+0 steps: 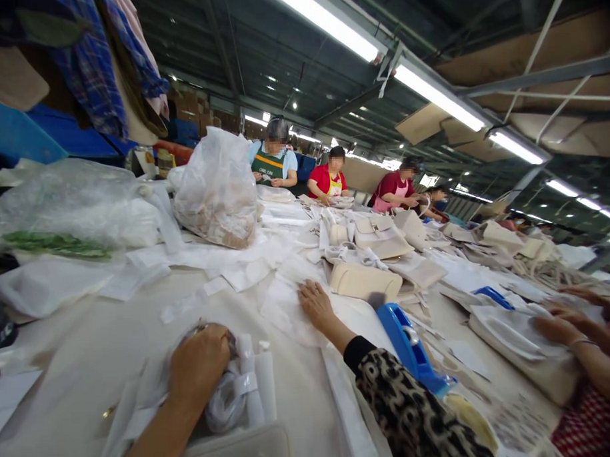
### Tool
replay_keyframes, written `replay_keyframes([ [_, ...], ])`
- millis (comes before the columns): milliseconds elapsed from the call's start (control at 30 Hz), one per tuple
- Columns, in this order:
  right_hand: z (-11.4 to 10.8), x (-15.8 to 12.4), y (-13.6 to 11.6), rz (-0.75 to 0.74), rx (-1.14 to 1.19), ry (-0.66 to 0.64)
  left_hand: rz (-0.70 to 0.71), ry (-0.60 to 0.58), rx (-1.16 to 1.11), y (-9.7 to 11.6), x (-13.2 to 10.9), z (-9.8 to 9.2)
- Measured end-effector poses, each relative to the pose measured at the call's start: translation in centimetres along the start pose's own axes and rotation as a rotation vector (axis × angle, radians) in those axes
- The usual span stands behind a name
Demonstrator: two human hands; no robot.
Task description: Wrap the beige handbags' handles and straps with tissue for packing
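Observation:
My left hand is curled, knuckles up, around a crumpled bundle of clear and white wrapping low on the white table. White paper rolls stand just right of that bundle. My right hand, in a leopard-print sleeve, lies flat with its fingers stretched out on a white paper sheet. A cream bag lies just beyond its fingertips. A blue tape dispenser stands close to the right of my right forearm.
A bulging clear plastic sack stands at the back left beside plastic-wrapped piles. Cream bags and paper scraps cover the table's middle and right. A co-worker's hands rest on a white bag at right. Several workers sit along the far side.

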State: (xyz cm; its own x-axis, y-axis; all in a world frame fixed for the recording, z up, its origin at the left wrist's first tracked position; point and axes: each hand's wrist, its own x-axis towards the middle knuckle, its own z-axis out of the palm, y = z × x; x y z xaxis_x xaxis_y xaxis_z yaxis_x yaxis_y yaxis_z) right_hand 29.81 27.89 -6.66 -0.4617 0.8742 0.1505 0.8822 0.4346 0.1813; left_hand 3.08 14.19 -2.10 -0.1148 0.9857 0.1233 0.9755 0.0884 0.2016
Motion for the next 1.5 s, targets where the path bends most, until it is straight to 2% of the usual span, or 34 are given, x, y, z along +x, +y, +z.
replay_keyframes([
  [100, 2.2, 2.3, 3.0, 0.128, 0.007, 0.004, 0.005, -0.017, 0.006, -0.2, 0.3, 0.6],
  [200, 2.8, 4.5, 5.3, 0.216, 0.054, -0.003, 0.005, -0.024, 0.032, -0.3, 0.6, 1.0],
  [300, 1.8, 6.3, 6.3, 0.250, 0.138, -0.020, 0.007, -0.029, 0.057, -0.3, 0.6, 1.1],
  [433, -1.8, 6.5, 6.9, 0.259, 0.293, 0.011, -0.005, -0.028, 0.037, -0.1, 0.4, 0.7],
  [533, -4.6, 3.0, 7.2, 0.311, 0.407, 0.078, -0.012, -0.024, 0.017, 0.1, 0.2, 0.4],
  [633, -6.2, -3.6, 6.6, 0.395, 0.506, 0.080, -0.016, -0.022, 0.006, 0.4, 0.2, 0.2],
  [767, -6.1, -13.3, 3.4, 0.468, 0.613, 0.001, -0.016, -0.001, 0.004, 0.5, 0.1, 0.0],
  [833, -5.7, -16.7, 1.6, 0.504, 0.631, -0.015, -0.018, 0.000, 0.000, 0.5, 0.0, -0.1],
  [900, -5.4, -18.7, 0.3, 0.569, 0.578, 0.012, -0.019, 0.001, -0.001, 0.5, -0.1, -0.1],
  [1000, -5.2, -19.8, -0.3, 0.649, 0.308, 0.006, -0.010, 0.009, -0.001, 0.5, -0.1, -0.2],
  [1067, -5.2, -19.9, -0.4, 0.619, 0.113, -0.073, -0.008, 0.011, -0.003, 0.5, -0.1, -0.2],
  [1133, -5.1, -19.8, -0.3, 0.563, 0.024, -0.142, -0.013, 0.013, -0.004, 0.6, -0.1, -0.2],
  [1300, -5.0, -19.4, 0.5, 0.527, -0.007, -0.201, -0.009, 0.040, -0.025, 0.5, -0.2, -0.1],
  [1500, -6.2, -18.9, 3.1, 0.557, 0.042, -0.216, 0.011, 0.044, -0.059, 0.3, -0.2, 0.0],
])
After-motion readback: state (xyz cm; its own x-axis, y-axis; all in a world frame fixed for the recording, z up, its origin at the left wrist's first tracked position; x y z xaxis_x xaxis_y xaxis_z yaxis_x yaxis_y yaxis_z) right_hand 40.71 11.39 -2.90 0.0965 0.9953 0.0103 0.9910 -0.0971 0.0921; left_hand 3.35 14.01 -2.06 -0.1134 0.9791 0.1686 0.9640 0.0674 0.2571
